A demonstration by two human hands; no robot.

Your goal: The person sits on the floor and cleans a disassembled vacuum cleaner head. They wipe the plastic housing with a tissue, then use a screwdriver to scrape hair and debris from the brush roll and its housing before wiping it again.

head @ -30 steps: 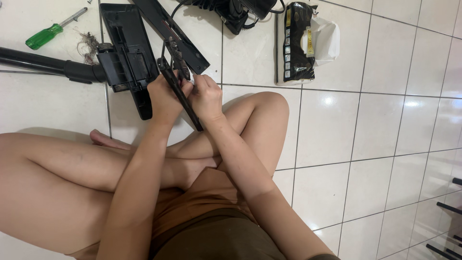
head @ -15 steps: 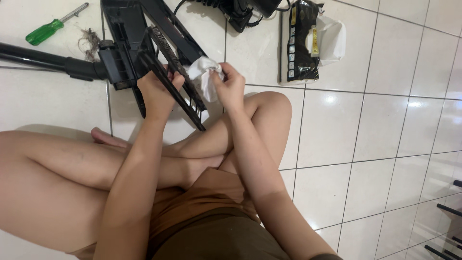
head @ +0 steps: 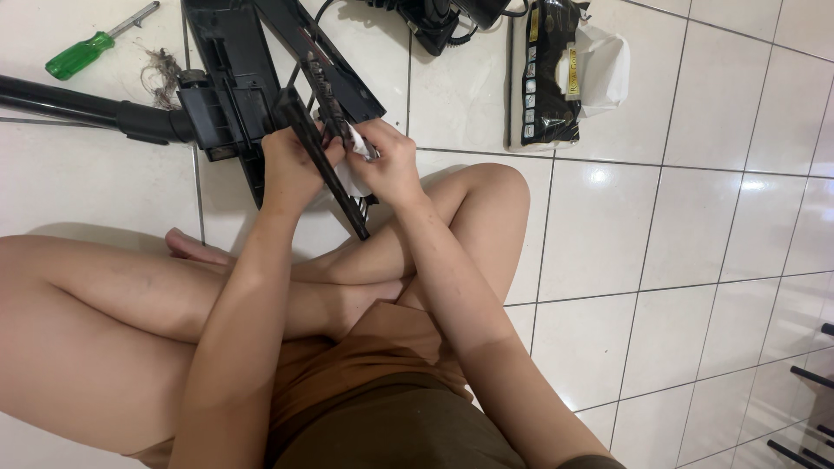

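The left hand [head: 291, 169] clamps a black strip [head: 326, 169], raised off the floor over the knees so its face is reachable. Just right of that grip, the right hand [head: 391, 165] pinches a white cloth [head: 352, 178] against it (vacuum head [head: 230, 87] lies beyond).

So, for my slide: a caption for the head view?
Left hand grips a black brush strip; right hand presses white tissue against it.

Compared with half a second ago, the right hand [head: 393, 165] now sits closer in against the long black strip [head: 326, 169] held by the left hand [head: 291, 169], and the white tissue [head: 352, 174], then bunched open toward one o'clock, is now mostly tucked under the fingers.
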